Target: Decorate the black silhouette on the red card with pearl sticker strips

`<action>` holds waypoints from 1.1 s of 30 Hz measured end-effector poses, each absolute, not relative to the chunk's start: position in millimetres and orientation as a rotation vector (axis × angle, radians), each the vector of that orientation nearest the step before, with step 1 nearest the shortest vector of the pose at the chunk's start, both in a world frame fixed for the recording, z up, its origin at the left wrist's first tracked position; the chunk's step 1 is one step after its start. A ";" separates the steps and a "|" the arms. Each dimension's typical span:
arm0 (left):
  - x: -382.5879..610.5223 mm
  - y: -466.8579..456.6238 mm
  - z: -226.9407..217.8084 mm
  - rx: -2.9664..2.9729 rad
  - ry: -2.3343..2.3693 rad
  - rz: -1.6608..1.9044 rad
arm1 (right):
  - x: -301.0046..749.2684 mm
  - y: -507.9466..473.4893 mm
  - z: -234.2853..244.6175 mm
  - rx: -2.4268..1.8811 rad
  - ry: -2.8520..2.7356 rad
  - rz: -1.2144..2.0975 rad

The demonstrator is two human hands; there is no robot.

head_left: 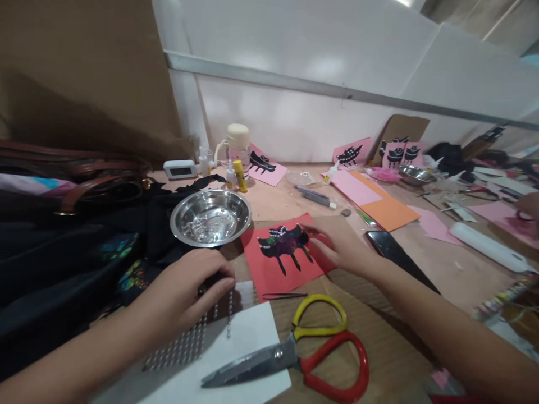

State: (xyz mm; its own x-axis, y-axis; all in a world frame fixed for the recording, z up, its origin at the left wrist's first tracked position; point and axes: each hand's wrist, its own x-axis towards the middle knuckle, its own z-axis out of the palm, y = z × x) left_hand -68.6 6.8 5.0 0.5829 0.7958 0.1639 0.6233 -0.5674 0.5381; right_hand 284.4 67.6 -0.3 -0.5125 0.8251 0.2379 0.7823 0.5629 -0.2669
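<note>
My left hand (208,283) is closed, with a short strand of pearl beads (229,314) hanging from its fingertips; something dark shows in the palm, too shaded to name. Below it a sheet of pearl beads (181,349) lies on white paper (252,336). My right hand (332,241) rests on the right side of a red card (256,278), thumb and fingers apart. On the card sits a black paper cutout (286,247) with dangling strips, glittery patches and pearl rows along its top and left edge. Tweezers (285,295) lie just below the card.
Large scissors (278,354) with yellow and red handles lie in front. A steel bowl (177,216) holds small clear pieces. A phone (402,261) is right of my right arm. Glue bottles, a glue stick (240,176) and pink cards stand behind. Another person's hand (529,206) is far right.
</note>
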 end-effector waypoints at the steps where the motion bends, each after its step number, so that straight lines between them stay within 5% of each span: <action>1: -70.2 6.3 8.6 2.380 1.176 0.535 | 279.6 54.7 2.9 -1.301 -2.481 0.206; 9: -89.1 0.7 8.9 2.457 1.232 0.492 | 241.0 -28.1 21.4 -1.048 -2.650 0.717; 18: -94.7 -4.4 3.5 2.498 1.191 0.408 | 201.1 -43.9 13.7 -0.656 -2.806 0.542; 33: -87.3 -18.5 -5.0 2.730 1.111 0.072 | 187.6 -47.3 -10.9 -0.576 -2.836 0.502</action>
State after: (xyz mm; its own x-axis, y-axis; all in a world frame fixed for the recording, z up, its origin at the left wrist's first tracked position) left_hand -87.3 -18.5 -5.0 0.7175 0.6960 -0.0277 0.6867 -0.7001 0.1959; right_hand 187.6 -47.3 -10.9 -0.9029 0.4098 0.1299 0.3402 0.8659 -0.3667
